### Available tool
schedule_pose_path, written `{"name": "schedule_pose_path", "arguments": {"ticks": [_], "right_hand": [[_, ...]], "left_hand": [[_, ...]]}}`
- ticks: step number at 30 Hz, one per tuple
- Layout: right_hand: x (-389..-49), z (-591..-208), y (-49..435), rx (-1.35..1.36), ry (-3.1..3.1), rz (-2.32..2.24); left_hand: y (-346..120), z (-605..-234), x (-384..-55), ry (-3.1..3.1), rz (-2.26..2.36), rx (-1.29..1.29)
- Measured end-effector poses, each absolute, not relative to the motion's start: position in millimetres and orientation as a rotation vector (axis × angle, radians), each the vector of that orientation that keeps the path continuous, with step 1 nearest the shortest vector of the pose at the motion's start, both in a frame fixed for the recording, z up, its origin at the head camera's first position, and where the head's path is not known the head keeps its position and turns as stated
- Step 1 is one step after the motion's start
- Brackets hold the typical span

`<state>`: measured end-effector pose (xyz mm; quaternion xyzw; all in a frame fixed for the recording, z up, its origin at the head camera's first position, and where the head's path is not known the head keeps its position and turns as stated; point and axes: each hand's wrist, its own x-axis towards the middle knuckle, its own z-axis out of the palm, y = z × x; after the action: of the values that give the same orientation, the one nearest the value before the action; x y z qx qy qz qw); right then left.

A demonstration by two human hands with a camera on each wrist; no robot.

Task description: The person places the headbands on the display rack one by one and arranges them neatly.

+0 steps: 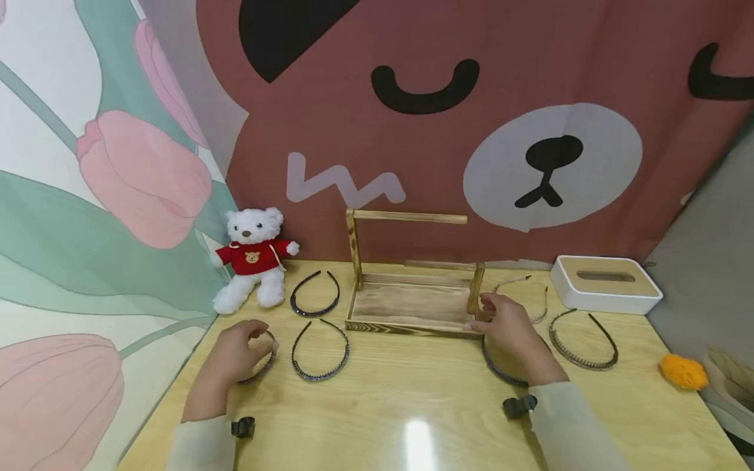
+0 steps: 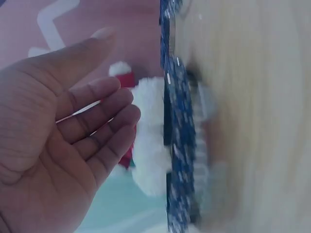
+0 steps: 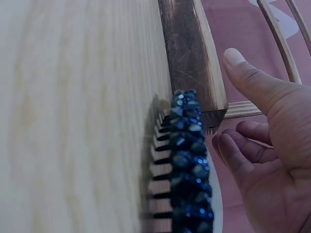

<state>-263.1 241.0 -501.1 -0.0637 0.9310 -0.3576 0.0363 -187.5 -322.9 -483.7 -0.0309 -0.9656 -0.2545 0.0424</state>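
Note:
My left hand (image 1: 232, 356) hovers over a dark blue headband (image 1: 266, 366) on the table's left side, its fingers loosely bent and holding nothing. Beads cover that band in the left wrist view, where it passes in front of the hand (image 2: 63, 126). On the other side, my right hand (image 1: 511, 333) is at the front right corner of a wooden display rack (image 1: 412, 329), thumb and fingers apart. Beneath this hand lies another dark headband (image 1: 499, 371), partly hidden by the wrist. Up close, this one shows blue beads and comb teeth (image 3: 163, 177).
Two dark headbands (image 1: 318, 377) lie left of the rack, and two more, one pale (image 1: 538, 319) and one brownish (image 1: 583, 363), lie to its right. A white teddy bear (image 1: 253, 255), a tissue box (image 1: 607, 302) and an orange object (image 1: 683, 371) stand around the table (image 1: 365, 418).

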Motion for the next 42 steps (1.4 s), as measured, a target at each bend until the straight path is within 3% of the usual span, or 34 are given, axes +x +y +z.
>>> {"name": "schedule_pose_path", "arguments": {"ticks": [18,42], "right_hand": [[-259.3,-513.5,238.0,-0.222,2.843,-1.106],[-264.7,-509.1,239.0,-0.25,2.861,-1.003]], "left_hand": [[-358.4,-499.4,-162.5,-3.093,-0.805,0.04],[-354.3,-497.0,-158.6,-3.179,-0.851,-0.148]]}}
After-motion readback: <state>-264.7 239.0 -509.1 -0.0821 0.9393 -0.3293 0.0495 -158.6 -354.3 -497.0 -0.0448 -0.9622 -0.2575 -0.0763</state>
